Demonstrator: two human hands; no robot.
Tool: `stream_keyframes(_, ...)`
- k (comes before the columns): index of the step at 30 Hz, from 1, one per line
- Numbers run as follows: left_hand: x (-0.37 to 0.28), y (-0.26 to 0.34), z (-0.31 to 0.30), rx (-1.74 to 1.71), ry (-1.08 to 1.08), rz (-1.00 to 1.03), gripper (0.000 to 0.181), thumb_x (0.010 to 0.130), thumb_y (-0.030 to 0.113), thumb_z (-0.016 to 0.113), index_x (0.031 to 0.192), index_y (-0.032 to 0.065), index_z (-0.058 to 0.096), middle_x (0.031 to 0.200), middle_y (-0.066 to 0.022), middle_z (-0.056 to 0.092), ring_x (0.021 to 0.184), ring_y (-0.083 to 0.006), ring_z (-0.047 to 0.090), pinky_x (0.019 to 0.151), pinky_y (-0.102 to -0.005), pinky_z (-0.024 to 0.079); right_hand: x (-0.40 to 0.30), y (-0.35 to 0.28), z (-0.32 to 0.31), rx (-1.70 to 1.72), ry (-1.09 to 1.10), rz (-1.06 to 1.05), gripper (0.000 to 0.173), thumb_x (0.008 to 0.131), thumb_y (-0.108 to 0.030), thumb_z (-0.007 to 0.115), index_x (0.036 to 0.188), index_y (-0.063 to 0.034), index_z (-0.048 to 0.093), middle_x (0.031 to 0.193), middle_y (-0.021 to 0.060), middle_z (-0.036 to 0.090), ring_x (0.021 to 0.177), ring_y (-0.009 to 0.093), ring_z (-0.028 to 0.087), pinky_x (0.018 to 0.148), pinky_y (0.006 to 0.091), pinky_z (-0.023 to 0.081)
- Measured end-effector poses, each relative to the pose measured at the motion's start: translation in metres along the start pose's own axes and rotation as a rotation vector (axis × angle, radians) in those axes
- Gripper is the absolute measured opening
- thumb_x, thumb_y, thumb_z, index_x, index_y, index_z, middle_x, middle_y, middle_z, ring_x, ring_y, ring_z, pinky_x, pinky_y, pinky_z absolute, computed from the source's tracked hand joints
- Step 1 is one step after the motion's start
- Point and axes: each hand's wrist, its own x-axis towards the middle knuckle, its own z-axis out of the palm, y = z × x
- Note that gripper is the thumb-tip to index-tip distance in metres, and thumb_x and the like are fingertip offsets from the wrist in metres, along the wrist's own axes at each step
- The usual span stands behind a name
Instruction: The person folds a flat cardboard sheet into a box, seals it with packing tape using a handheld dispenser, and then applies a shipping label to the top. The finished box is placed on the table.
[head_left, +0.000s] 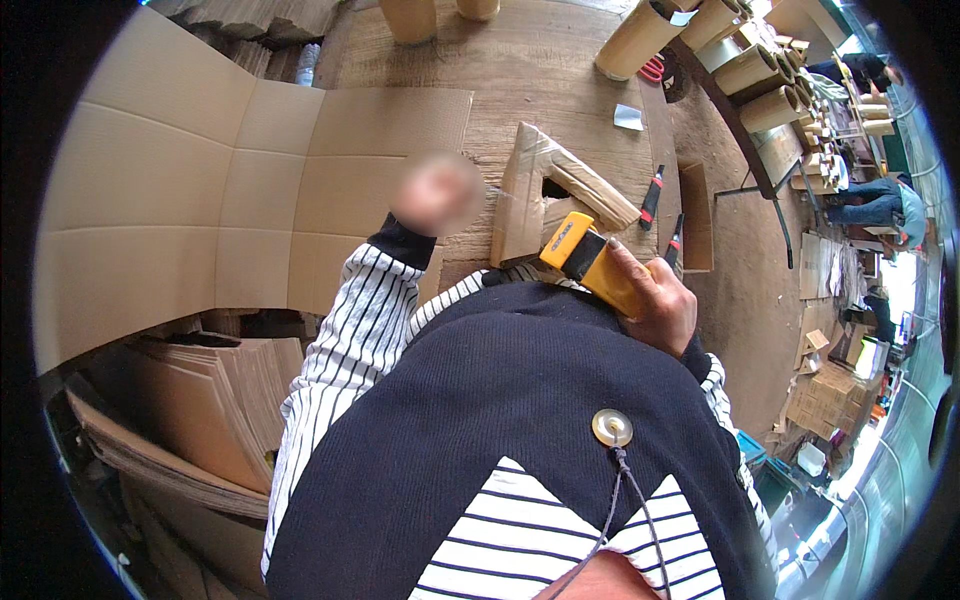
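Observation:
My right hand (664, 304) grips a yellow hand tool (609, 274) with a black band; its exact kind is not plain. The tool's head lies over the near edge of a folded cardboard piece (517, 202), which has an opening in its middle and shiny clear tape on its surface. To the left of that piece is my left hand (439, 193), above the edge of a large creased cardboard sheet (277, 161). It is blurred, so I cannot tell whether its fingers hold anything. A thin, shiny strand shows between this hand and the folded piece.
Two red-and-black utility knives (652, 199) lie at the wooden table's (555, 60) right edge. Farther back are red-handled scissors (652, 69), a white paper slip (628, 117) and cardboard tubes (637, 41). Stacked cardboard sheets (210, 397) stand at left. A person (877, 206) bends at far right.

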Motion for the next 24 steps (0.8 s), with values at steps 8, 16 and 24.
stream_keyframes(8,0.009,-0.102,0.02,0.627,0.264,0.303,0.023,0.096,0.025,0.042,0.106,0.0074,0.054,0.095,-0.0047,0.056,0.086,-0.0153,0.053,0.079,-0.0312,0.047,-0.004,0.0,0.017,0.019,0.026,0.096,0.068,0.065,-0.012,0.073,0.128,-0.0264,0.053,0.068,0.0078,0.048,0.058,0.026,0.057,0.052,0.0382,0.048)
stream_keyframes(16,0.028,-0.183,-0.019,-0.693,-0.343,0.235,0.026,0.097,0.023,0.036,0.107,0.0058,0.052,0.094,-0.0065,0.052,0.084,-0.0176,0.05,0.078,-0.0305,0.044,-0.004,0.013,0.028,0.016,0.099,0.011,0.07,0.063,-0.01,0.078,0.129,-0.0196,0.053,0.076,0.01,0.056,0.065,0.026,0.061,0.057,0.0346,0.05)
stream_keyframes(24,0.061,-0.162,0.002,-2.943,-1.056,-0.762,0.013,0.081,0.012,0.051,0.088,0.0022,0.057,0.078,-0.0114,0.055,0.068,-0.0246,0.056,0.059,-0.0343,0.047,0.001,0.034,0.042,0.096,0.17,-0.041,0.073,0.063,-0.008,0.078,0.13,-0.0149,0.051,0.08,0.0112,0.059,0.068,0.026,0.061,0.062,0.0335,0.051)
